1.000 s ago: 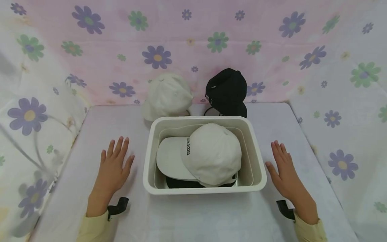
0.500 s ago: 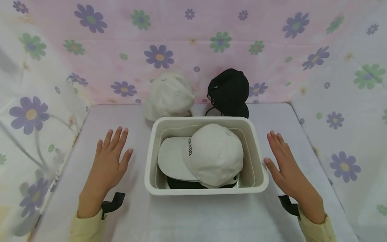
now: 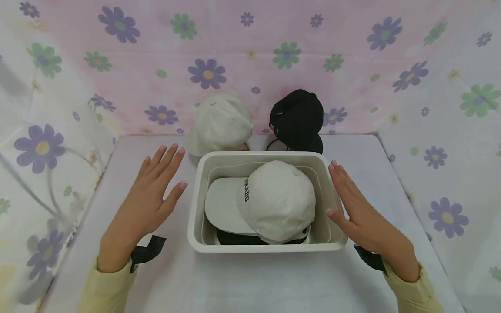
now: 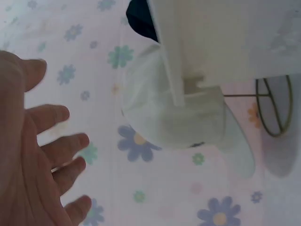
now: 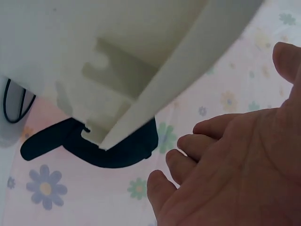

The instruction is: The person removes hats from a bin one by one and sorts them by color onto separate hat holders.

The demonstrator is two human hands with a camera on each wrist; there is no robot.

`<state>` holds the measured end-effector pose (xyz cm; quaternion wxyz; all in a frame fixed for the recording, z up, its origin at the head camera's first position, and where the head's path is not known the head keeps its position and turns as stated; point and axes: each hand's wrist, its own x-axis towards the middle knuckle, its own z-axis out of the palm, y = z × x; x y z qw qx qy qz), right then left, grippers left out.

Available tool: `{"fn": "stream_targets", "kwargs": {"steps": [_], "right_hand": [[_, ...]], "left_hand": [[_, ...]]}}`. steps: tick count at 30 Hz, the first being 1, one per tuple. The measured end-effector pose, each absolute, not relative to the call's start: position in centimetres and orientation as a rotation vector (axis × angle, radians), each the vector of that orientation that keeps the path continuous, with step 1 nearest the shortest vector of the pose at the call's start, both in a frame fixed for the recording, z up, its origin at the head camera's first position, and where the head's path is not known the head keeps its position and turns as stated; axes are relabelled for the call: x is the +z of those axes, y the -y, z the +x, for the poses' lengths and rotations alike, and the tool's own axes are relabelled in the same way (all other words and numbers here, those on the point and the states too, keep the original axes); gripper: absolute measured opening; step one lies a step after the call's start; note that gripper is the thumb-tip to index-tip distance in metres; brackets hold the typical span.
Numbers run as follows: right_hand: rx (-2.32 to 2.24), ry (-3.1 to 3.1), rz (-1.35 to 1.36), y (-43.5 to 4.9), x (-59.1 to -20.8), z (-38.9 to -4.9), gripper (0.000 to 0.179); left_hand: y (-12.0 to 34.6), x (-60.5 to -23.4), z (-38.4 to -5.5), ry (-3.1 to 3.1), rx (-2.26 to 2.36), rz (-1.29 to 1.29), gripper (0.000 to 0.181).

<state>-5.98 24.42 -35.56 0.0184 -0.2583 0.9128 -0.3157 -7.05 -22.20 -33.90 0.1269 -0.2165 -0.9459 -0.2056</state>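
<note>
A cream plastic bin [image 3: 266, 248] stands mid-table in the head view. In it lies a pale grey baseball cap [image 3: 279, 202] with dark lettering, brim to the left, over something black [image 3: 238, 238] that is mostly covered. My left hand [image 3: 150, 195] is held left of the bin, fingers extended and holding nothing. My right hand [image 3: 364, 215] has straight fingers too; its fingertips overlap the bin's right rim in the head view. In the right wrist view the palm [image 5: 240, 169] faces the bin's outer wall [image 5: 188, 66].
Behind the bin, a cream cap [image 3: 221, 124] and a black cap [image 3: 298, 119] sit on wire stands; the black one's wire loop [image 3: 275, 144] shows. Flowered cloth [image 3: 242, 39] walls the white-covered table [image 3: 250, 282] at the back and both sides.
Both hands have moved forward and inward toward the bin, the right one reaching its rim in view. The bin and caps have stayed put; the head view has shifted slightly.
</note>
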Motion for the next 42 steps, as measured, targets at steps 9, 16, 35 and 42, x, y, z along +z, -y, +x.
{"fn": "stream_targets", "kwargs": {"steps": [9,16,35,42], "right_hand": [[-0.874,-2.805,-0.800,-23.5,-36.4,-6.3,0.087],[-0.829,-2.802,-0.851,-23.1,-36.6,-6.7,0.089],[-0.709,-2.545,-0.822,-22.3,-33.5,-9.9,0.087],[-0.682,-2.484,-0.842,-22.1,-32.8,-11.0,0.084]], "left_hand": [[20.0,-32.1,-7.3,2.706,-0.601,-0.781,0.062],[18.9,-33.3,-6.7,2.863,-0.576,-0.759,0.067],[17.4,-36.0,-5.7,3.079,-0.631,-0.655,0.066],[17.3,-36.6,-5.6,3.081,-0.638,-0.640,0.065]]}}
